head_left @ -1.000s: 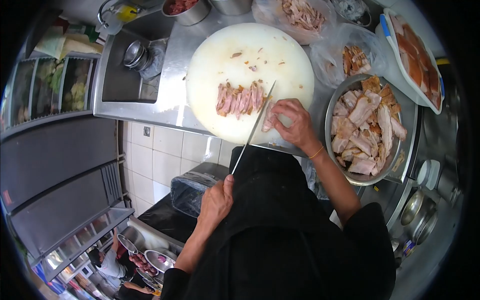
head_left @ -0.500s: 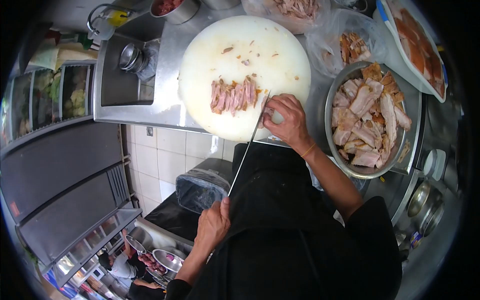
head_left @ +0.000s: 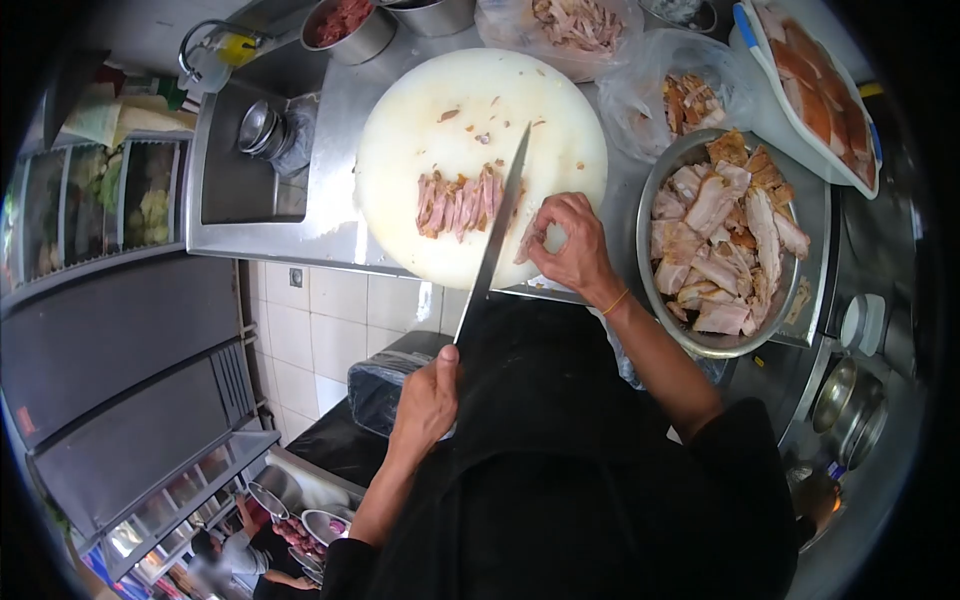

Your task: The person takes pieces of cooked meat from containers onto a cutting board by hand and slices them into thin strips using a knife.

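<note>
My left hand is closed round the handle of a long knife. Its blade points away from me over the round white cutting board, between the sliced meat and my right hand. Curled near the board's right edge, my right hand pinches a piece of cooked meat, partly hidden by the fingers. A row of meat strips lies on the board left of the blade. Small scraps are scattered beyond the row.
A metal bowl of meat chunks stands at right. Behind are plastic bags of cut meat, a white tray and a pot of red meat. A sink is left, a lined bin below. Another person is at lower left.
The knife has swung left, away from the meat under my right hand, and its flat side now shows more. A hand has appeared at the lower right edge.
</note>
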Tool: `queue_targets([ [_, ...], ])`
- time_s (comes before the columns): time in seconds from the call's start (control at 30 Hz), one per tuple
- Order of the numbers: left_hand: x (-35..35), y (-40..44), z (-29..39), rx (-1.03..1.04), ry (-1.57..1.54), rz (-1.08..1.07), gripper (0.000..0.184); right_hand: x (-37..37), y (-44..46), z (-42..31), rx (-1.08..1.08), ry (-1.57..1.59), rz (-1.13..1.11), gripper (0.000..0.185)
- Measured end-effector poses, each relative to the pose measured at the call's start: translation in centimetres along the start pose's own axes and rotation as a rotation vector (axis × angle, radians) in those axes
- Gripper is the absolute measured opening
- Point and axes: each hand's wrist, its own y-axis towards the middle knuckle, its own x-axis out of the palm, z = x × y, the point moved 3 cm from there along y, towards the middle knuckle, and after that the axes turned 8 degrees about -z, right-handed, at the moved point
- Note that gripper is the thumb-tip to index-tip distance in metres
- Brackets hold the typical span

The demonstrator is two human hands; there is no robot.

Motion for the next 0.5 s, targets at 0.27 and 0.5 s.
queue_targets([
  [0.27,-0.6,-0.6,-1.2,-0.055,0.02,0.082,0.072,0.1,3.8,0.6,-0.139,-0.105,0.0,0.019],
  [0.5,0.4,-0.9,-1.4,-0.045,0.065,0.053,0.067,1.1,3.9,1.6,-0.153,-0.154,-0.015,0.017],
])
